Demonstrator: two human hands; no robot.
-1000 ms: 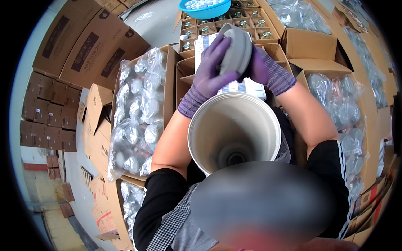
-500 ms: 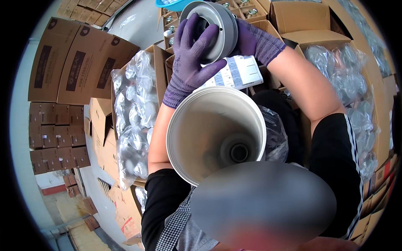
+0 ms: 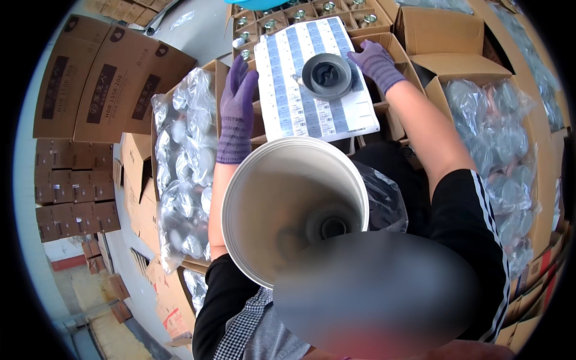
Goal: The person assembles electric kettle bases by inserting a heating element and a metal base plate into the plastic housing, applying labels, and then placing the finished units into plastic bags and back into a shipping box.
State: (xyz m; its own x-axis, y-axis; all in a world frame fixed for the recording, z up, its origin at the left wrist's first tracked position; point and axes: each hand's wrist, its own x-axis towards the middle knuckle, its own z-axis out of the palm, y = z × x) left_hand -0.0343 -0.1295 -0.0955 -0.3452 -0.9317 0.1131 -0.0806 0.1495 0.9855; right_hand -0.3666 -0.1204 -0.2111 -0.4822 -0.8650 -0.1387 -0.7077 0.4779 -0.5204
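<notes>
My left hand (image 3: pixel 238 90), in a purple knit glove, is open with its fingers stretched away from me, beside the left edge of a stack of label sheets (image 3: pixel 282 78). On the sheets lies a grey round fitting (image 3: pixel 340 70) with a dark hollow centre, and neither hand is on it. To its right, my gloved right hand (image 3: pixel 378 65) is open, fingertips near the sheets' right edge; whether they touch it I cannot tell. A large beige cylinder (image 3: pixel 243 222) stands between my forearms, its open mouth up, with a dark round opening at its bottom.
A divided carton (image 3: pixel 384 27) holding metal-topped pieces lies beneath and beyond the sheets. Cartons of plastic-wrapped pieces flank me on the left (image 3: pixel 183 162) and right (image 3: pixel 498 144). Stacked brown boxes (image 3: pixel 99 84) rise at far left. A blue basin (image 3: pixel 258 3) shows at the top edge.
Both hands have let go of the grey round fitting, which now rests on the label sheets. My left hand has moved left, and my right hand has come out from behind the fitting.
</notes>
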